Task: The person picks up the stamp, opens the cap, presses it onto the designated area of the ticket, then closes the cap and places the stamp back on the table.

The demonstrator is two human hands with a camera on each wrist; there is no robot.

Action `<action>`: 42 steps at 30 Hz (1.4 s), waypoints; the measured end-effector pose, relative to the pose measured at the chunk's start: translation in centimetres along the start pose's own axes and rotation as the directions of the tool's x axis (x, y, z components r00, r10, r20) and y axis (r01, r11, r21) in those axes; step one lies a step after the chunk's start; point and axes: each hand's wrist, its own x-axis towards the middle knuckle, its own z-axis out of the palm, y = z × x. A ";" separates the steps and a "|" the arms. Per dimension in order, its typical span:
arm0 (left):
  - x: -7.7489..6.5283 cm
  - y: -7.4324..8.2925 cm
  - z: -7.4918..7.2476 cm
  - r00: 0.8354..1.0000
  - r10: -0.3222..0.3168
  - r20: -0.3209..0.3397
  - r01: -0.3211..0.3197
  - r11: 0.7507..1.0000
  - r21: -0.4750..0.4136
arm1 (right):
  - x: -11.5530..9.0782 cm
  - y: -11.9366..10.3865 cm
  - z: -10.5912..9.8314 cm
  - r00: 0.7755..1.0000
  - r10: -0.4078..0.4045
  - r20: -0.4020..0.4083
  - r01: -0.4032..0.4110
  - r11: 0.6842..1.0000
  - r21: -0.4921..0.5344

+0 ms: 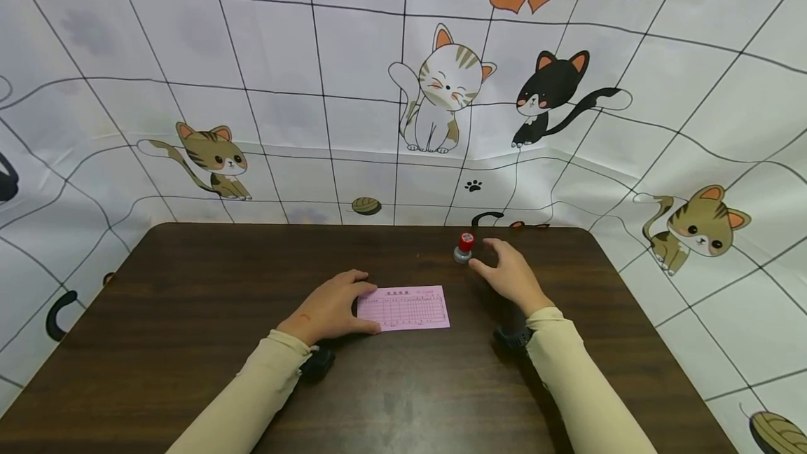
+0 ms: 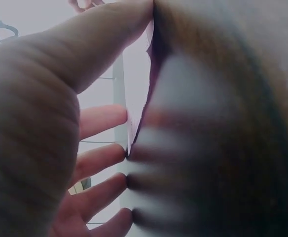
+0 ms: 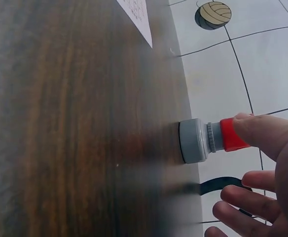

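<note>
A pink printed form slip [image 1: 403,308] lies flat on the dark wooden table. My left hand [image 1: 334,307] rests at its left end, thumb at the lower edge and fingertips at the upper left corner. In the left wrist view the fingers [image 2: 102,158] are spread with their tips on the tabletop beside the slip. A self-inking stamp [image 1: 464,249] with a red cap and grey base stands upright beyond the slip. Just right of it, my right hand [image 1: 507,275] has thumb and fingers apart. The right thumb overlaps the red cap in the right wrist view.
The brown tabletop [image 1: 189,300] has rounded far corners. A white sheet [image 1: 353,125] printed with cartoon cats and grid lines hangs behind and at the sides. Dark straps with devices, such as the left one [image 1: 317,363], sit on both wrists.
</note>
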 end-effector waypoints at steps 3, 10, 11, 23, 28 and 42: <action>0.2 0.0 0.0 1.000 -0.007 -0.004 0.007 1.000 -0.002 | 0.5 0.1 0.3 1.000 -0.004 -0.008 0.004 1.000 0.017; 0.6 -0.1 0.0 1.000 -0.016 -0.008 0.016 1.000 0.010 | 1.6 0.4 1.0 1.000 0.007 -0.012 -0.006 0.998 0.062; 0.7 -0.1 0.0 1.000 -0.016 -0.010 0.016 1.000 0.010 | 1.8 0.4 1.1 1.000 0.010 -0.016 -0.009 0.997 0.074; 1.1 0.1 -0.4 1.000 -0.026 -0.015 0.027 0.999 0.021 | 2.5 0.0 1.7 0.997 0.004 -0.081 0.010 0.985 0.170; 1.2 0.2 -0.5 1.000 -0.024 -0.015 0.025 0.999 0.024 | 2.6 -0.3 1.9 0.991 -0.012 -0.132 0.037 0.981 0.188; 1.1 0.4 -0.5 0.999 -0.041 -0.007 0.041 0.999 0.028 | 2.9 -0.8 2.5 0.986 -0.025 -0.165 0.053 0.984 0.171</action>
